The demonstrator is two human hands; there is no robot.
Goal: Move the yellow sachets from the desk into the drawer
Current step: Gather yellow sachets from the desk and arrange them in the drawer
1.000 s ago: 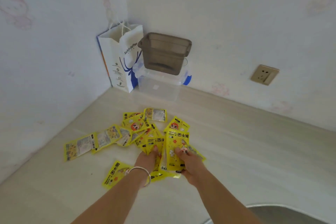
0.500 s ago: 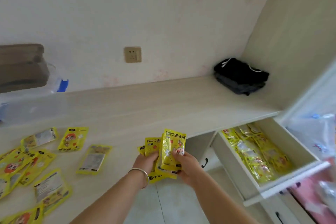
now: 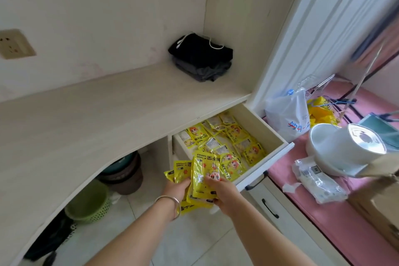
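Head view: a bunch of glossy yellow sachets (image 3: 203,176) is being gripped by the left hand (image 3: 176,187) and right hand (image 3: 222,192), at 7 o'clock from the open white drawer (image 3: 265,157).

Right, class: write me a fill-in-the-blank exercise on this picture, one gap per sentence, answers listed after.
1. Both hands, left and right, hold a bunch of ____ sachets.
2. The drawer stands ____, with sachets already inside.
3. The folded clothes on the desk are mostly ____ in colour.
4. The bangle is on the ____ wrist.

Missing words: yellow; open; black; left
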